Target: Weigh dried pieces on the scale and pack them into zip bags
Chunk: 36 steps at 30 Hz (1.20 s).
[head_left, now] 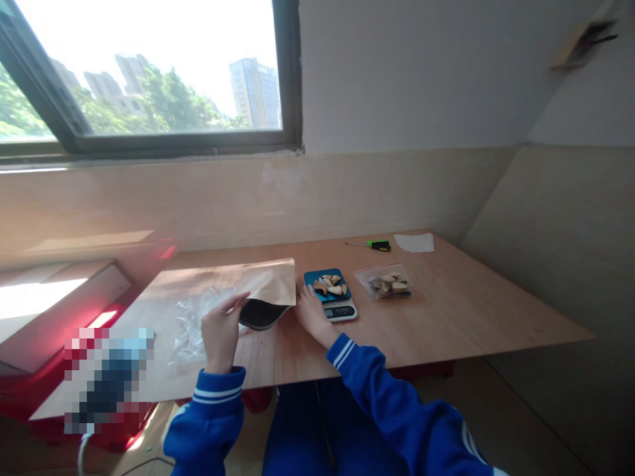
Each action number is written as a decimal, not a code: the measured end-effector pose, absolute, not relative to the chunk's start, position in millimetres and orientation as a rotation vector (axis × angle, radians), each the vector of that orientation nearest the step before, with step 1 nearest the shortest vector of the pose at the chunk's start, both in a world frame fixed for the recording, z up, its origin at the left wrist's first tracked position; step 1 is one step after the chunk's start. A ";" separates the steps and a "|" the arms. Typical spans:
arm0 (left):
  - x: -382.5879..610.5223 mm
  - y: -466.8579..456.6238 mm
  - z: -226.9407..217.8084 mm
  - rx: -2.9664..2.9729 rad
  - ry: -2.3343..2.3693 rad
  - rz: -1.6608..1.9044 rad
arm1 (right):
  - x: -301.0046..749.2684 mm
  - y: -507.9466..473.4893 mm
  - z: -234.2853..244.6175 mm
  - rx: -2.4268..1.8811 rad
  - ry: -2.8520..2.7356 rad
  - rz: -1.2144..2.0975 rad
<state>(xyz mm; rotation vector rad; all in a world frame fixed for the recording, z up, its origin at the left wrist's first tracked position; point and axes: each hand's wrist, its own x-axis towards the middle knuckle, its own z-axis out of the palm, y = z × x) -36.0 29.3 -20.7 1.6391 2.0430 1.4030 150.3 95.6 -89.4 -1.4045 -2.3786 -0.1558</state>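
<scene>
My left hand (221, 330) is closed on the rim of a brown kraft paper pouch (270, 281), whose mouth gapes toward me and shows a dark inside. At the pouch's right corner is my right hand (313, 312), its fingers stretched out along the left edge of a kitchen scale (342, 311). Whether its thumb touches the pouch I cannot tell. On the scale's blue platform lie several pale, brown-edged pieces (331, 285) that look like dried mushroom slices. Similar pieces fill a clear zip bag (384, 283) to the right of the scale.
Crumpled clear plastic bags (193, 324) lie left of the pouch on the wooden table (446, 304). Toward the back are a green-and-black screwdriver (377, 245) and a white sheet (415, 242). A pixelated object (109, 380) is at the left edge. Behind stands the wall with a window.
</scene>
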 end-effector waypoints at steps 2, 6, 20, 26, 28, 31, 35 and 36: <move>-37.7 28.5 -22.8 1.635 2.035 1.401 | 145.2 102.8 -92.5 -1.461 -2.366 -0.161; -39.1 28.3 -25.5 1.641 2.032 1.395 | 143.4 100.9 -91.1 -1.511 -2.348 -0.170; -37.1 28.8 -29.8 1.670 2.044 1.425 | 155.2 90.1 -96.3 -1.516 -2.390 -0.239; -35.4 30.7 -26.8 1.659 2.047 1.431 | 157.8 87.2 -90.4 -1.483 -2.399 -0.188; -35.3 32.5 -24.6 1.647 2.057 1.433 | 161.8 84.8 -85.3 -1.472 -2.395 -0.149; -37.8 36.5 -20.4 1.649 2.078 1.444 | 170.1 79.4 -74.5 -1.456 -2.357 -0.099; -43.6 40.9 -15.5 1.658 2.096 1.463 | 183.3 72.7 -60.8 -1.424 -2.212 -0.047; -44.3 41.3 -15.1 1.653 2.096 1.465 | 186.8 72.2 -59.5 -1.442 -2.186 -0.061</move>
